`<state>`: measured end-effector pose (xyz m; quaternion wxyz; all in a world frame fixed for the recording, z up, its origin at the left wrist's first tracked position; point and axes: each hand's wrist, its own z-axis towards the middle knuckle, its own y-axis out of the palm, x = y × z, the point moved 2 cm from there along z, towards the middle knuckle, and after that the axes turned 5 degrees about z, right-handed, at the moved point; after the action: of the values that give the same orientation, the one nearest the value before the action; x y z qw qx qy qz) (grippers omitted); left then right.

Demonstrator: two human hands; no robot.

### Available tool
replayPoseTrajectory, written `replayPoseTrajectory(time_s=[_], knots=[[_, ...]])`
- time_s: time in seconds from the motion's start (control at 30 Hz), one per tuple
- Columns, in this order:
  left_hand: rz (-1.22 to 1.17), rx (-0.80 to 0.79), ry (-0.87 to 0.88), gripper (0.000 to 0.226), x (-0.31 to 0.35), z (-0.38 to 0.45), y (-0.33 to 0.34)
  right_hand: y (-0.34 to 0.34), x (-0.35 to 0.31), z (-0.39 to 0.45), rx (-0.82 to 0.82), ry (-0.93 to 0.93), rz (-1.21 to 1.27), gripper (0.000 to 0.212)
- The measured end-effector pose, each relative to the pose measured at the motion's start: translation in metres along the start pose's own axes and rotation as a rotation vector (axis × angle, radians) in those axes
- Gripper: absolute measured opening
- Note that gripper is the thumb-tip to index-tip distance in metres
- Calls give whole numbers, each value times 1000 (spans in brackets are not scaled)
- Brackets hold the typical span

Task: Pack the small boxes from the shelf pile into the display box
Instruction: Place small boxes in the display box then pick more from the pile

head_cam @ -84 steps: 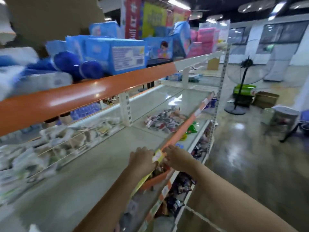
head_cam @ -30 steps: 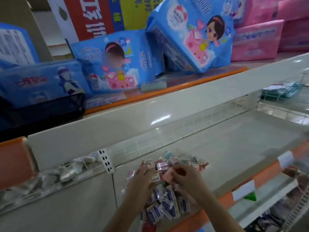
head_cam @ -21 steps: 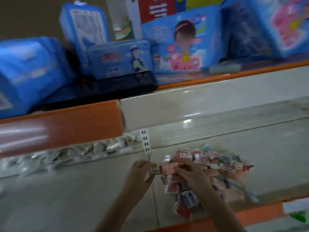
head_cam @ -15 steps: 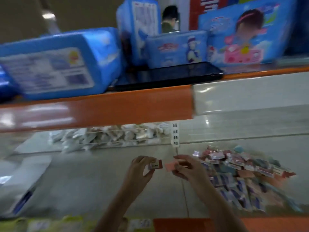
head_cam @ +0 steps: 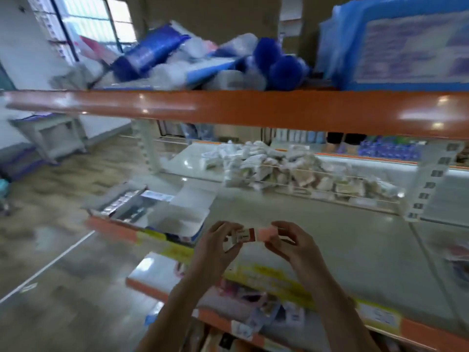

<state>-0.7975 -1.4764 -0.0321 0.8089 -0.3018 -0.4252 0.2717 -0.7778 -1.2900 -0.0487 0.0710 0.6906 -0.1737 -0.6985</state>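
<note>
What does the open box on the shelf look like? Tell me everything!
The display box looks like thin white cardboard with blue print. It lies flat near the left end of the shelf, with its lid flap folded open toward the back. Rows of small packs line its left side; the right side looks empty. Neither hand touches it.

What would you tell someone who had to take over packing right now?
Left hand pinches a small red-and-white box; right hand pinches a small pink box. Both are held up over the shelf, side by side.
The display box sits open at the shelf's left end, left of the hands, with some packs inside.
The pile is mostly out of view to the right.
Done: two boxes picked up. Left: put them in the display box, then fetch more.
</note>
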Motion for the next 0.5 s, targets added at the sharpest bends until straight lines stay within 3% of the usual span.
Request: replayPoseTrajectory(time_s=[0.33,0.5], knots=[[-63,31,-204,34,-127,-14,-75,132,41,40,-121,-20,-205,32],[-51,38,-184,30,-187,4,-103,186,53,86,-205,-113,-367,35]])
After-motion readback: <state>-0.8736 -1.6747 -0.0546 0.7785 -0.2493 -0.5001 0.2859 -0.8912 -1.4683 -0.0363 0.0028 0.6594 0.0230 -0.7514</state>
